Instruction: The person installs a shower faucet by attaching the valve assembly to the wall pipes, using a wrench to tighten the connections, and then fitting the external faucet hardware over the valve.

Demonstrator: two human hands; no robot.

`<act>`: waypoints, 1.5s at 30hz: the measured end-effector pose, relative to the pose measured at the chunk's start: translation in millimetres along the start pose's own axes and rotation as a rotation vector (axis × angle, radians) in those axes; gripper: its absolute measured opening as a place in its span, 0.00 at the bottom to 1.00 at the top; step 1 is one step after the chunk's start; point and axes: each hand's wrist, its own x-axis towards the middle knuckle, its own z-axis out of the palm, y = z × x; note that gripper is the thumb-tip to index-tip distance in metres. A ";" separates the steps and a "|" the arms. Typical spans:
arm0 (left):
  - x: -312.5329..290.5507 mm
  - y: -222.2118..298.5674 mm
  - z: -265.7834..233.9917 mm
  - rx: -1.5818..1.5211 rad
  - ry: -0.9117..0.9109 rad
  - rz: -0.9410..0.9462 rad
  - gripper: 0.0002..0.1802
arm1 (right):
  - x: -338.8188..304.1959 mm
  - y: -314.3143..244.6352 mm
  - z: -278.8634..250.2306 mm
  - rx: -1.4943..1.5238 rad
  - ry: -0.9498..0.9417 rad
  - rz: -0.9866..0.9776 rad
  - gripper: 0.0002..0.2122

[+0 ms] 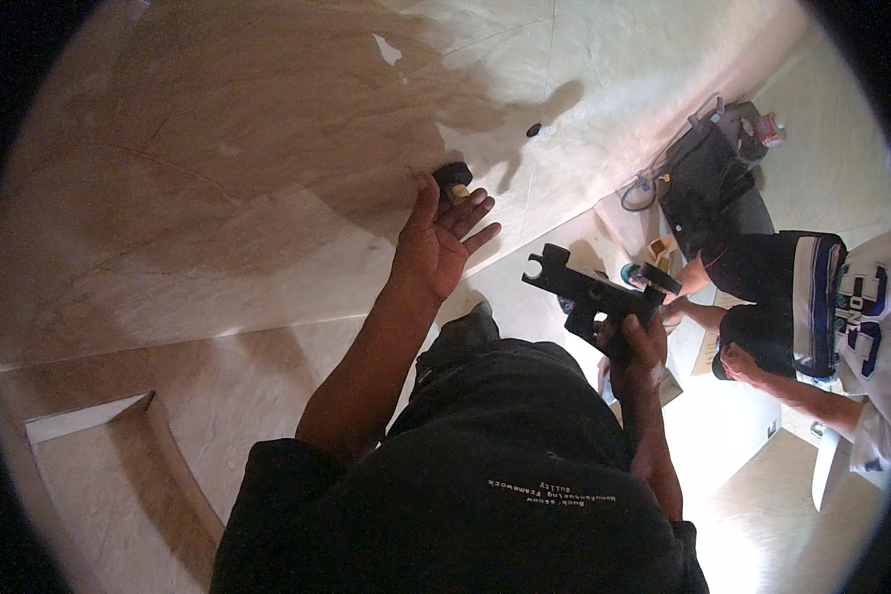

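My left hand (pixel 436 247) is raised to the pale stone-look wall, palm towards me. Its thumb and nearer fingers close around a small brass fitting (pixel 458 193) with a black round disc (pixel 453 172); the outer fingers stand apart. Whether the fitting is fixed to the wall I cannot tell. A black fixture (pixel 604 294), with a C-shaped hook at one end and round knobs, is gripped at its lower part by my right hand (pixel 639 351). It is held tilted, away from the wall. To the right of the fitting, a small dark round spot (pixel 534 130) shows on the wall.
Close on my right is another person (pixel 802 307) in dark shorts with a striped band, forearms reaching towards me. A black bag (pixel 708 178) with cables lies behind, beside a bottle (pixel 769 130). At lower left a recessed niche (pixel 89 418) is set into the stone-look surface.
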 end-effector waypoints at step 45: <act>12.1 -5.5 -8.1 -0.143 -0.291 -0.038 0.38 | -2.0 10.3 -11.5 -0.014 0.104 -0.067 0.22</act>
